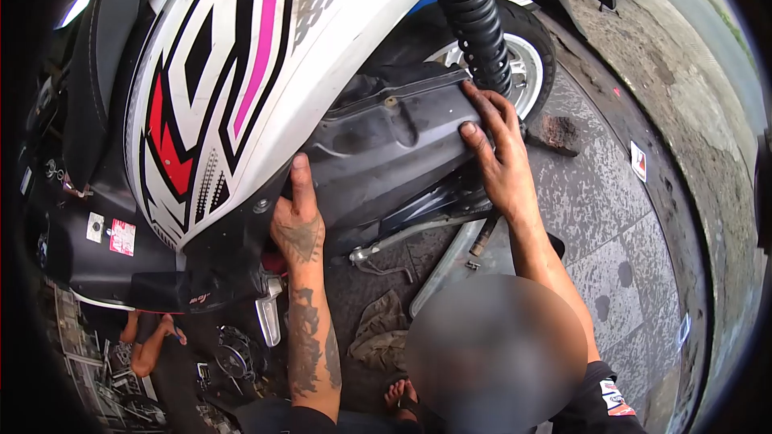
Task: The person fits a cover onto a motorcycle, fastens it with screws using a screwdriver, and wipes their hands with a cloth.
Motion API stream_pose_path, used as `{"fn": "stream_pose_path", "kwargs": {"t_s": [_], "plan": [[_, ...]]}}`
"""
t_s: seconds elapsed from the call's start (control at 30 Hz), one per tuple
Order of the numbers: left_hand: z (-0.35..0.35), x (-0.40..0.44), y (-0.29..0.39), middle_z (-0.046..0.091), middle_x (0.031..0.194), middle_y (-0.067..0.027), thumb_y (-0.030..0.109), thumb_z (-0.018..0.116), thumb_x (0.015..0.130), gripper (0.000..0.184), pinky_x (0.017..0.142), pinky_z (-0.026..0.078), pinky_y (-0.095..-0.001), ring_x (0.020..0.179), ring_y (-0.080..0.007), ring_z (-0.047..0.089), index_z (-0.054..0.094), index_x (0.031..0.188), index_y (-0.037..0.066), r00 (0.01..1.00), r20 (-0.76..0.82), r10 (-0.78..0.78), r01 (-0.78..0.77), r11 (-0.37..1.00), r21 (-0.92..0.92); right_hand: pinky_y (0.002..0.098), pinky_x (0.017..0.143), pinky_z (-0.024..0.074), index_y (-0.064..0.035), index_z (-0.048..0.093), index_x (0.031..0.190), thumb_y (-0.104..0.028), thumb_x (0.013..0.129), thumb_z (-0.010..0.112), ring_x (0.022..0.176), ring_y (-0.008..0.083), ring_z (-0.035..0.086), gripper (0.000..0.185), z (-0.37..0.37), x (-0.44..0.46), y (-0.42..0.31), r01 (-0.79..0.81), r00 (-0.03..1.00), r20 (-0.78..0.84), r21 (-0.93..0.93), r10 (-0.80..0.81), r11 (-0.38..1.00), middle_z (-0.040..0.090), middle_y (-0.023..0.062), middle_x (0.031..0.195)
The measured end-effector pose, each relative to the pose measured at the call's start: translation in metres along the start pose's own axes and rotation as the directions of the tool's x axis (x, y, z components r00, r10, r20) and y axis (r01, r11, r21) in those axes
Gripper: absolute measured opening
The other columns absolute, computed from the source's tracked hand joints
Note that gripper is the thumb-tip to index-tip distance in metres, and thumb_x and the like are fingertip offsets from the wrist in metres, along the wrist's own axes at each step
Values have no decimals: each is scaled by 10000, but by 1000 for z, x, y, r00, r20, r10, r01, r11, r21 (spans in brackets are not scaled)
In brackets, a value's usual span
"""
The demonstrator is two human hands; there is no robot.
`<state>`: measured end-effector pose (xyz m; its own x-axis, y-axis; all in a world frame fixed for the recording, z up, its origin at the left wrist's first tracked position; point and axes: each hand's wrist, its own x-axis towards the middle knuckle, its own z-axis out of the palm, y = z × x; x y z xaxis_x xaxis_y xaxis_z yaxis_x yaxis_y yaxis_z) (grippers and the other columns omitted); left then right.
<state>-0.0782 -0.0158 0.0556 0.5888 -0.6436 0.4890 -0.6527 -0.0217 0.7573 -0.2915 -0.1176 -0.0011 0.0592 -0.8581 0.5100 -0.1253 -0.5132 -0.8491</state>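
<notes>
While both hands [298,231] [505,162] hold black cover [378,162] | shock absorber [476,28] beside its end

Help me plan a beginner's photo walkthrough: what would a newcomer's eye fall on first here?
First, the white body panel with black, red and pink graphics, sweeping across the upper left. Then, at the centre, the black cover, with the left hand and right hand at its two ends.

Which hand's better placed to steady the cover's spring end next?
Right, probably. The right hand touches the black cover near the spring; the left hand is toward the other end, near the white panel.
</notes>
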Motion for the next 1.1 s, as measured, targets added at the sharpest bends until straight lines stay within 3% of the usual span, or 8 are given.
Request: {"fn": "stream_pose_path", "kwargs": {"t_s": [0.3,0.43,0.47,0.6,0.77,0.93,1.0,1.1], "plan": [[4,12,-25,669,1175,-221,567,476,972,673,963,421,-347,1143,-309,609,653,1183,-47,987,-68,149,-143,987,78,470,1168,220,17,535,1270,-66,989,387,1419,336,329,328,37,-46,-56,460,751,-523,-23,-403,888,459,181,1438],[7,12,-12,656,1196,-230,621,427,963,745,972,422,-359,1166,-339,595,640,1199,-52,993,-83,83,-72,990,123,532,1154,171,-165,623,1229,-36,916,555,1383,332,368,345,97,8,-48,112,766,-570,-337,-298,935,518,76,1390],[-2,3,7,659,1199,-219,621,421,965,750,981,419,-345,1183,-317,592,636,1203,-57,974,53,-218,205,960,191,552,1149,169,-196,636,1217,-56,896,593,1373,325,372,353,98,5,-44,139,761,-576,-305,-298,942,522,42,1379],[-6,13,-3,583,1329,-203,532,466,978,660,991,432,-352,1225,-330,565,555,1318,-26,995,103,-13,8,999,49,532,1155,148,-195,648,1181,-67,905,580,1343,273,418,312,97,7,-50,117,805,-520,-334,-286,935,569,15,1302],[-6,22,-68,504,1432,-166,-90,423,951,585,1023,446,-356,1224,-306,571,342,1503,84,648,254,718,-724,479,495,566,1150,116,-147,598,1239,-302,886,658,1349,311,404,390,72,-13,-42,321,898,-192,-327,-395,889,556,72,1301],[-4,37,-66,617,1313,-105,-11,539,889,520,1010,453,-337,1217,-273,585,518,1395,108,583,178,793,-755,447,480,556,1142,251,-286,464,1437,-289,491,894,1393,354,347,1039,38,-28,-68,625,774,474,-467,-420,625,415,101,1483],[-5,35,-59,599,1332,-118,59,545,908,493,1022,439,-340,1229,-279,572,506,1399,89,706,152,692,-685,613,393,596,1142,212,-302,163,1558,-176,759,772,1419,462,239,1013,28,3,-50,757,653,648,-555,-392,344,257,272,1521],[-6,34,-44,543,1391,-158,269,563,965,514,1057,398,-348,1266,-297,535,470,1411,30,956,122,267,-282,950,131,597,1137,232,-312,194,1550,-237,701,829,1417,469,233,1062,21,21,-42,759,630,665,-421,-401,496,261,276,1517]]}}
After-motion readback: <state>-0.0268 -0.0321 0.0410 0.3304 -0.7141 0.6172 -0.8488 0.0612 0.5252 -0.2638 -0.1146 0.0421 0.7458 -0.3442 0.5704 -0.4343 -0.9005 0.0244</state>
